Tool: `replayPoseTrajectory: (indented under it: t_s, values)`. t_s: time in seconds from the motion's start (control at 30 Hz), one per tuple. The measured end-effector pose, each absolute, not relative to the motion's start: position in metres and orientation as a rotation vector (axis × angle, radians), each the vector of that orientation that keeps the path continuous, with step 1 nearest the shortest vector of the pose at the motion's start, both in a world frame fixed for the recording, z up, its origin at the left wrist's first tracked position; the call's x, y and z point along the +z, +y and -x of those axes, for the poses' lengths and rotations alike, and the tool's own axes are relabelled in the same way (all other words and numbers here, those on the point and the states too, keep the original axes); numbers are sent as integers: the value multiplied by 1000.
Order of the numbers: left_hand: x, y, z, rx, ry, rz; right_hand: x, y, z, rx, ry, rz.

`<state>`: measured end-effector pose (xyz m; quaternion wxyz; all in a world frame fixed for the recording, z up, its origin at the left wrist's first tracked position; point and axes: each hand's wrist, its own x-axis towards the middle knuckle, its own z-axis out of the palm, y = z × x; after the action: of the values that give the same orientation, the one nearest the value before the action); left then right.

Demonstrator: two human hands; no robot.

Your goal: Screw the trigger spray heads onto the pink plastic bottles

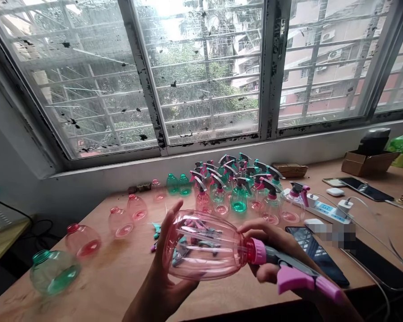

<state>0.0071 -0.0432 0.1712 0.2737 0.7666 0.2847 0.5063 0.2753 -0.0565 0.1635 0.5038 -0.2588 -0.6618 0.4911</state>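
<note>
A clear pink spray bottle (204, 246) lies sideways in the air above the table, its base to the left. My left hand (166, 264) grips the base end, with fingers on the far side and thumb underneath. At the neck, my right hand (278, 241) is closed around the pink collar (258, 251) of the spray head. That head's grey body and pink trigger (295, 279) point to the right, over my right wrist. Through the bottle's wall I see loose spray heads (196, 239) in pink, teal and grey on the table.
Several assembled spray bottles (238, 199) stand near the window. Along the left are bottles without heads, pink (83, 240) and green (54, 272). To the right lie a power strip (325, 210), phones (317, 252), cables and a cardboard box (369, 161).
</note>
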Motion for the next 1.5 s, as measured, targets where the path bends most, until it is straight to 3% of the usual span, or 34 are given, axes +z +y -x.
replayPoseTrajectory:
  t_s: [0.27,0.53,0.73,1.5]
  values:
    - [174,-41,-7,1358,775,-1945,151,-52,-271,916,-1659,677]
    - [173,-43,-10,1361,786,-1992,157,-55,-278,1230,-1560,589]
    - [171,-41,-7,1353,743,-1952,158,-55,-274,1012,-1671,621]
    - [178,-37,-1,1308,627,-2049,154,-50,-271,1079,-1685,630]
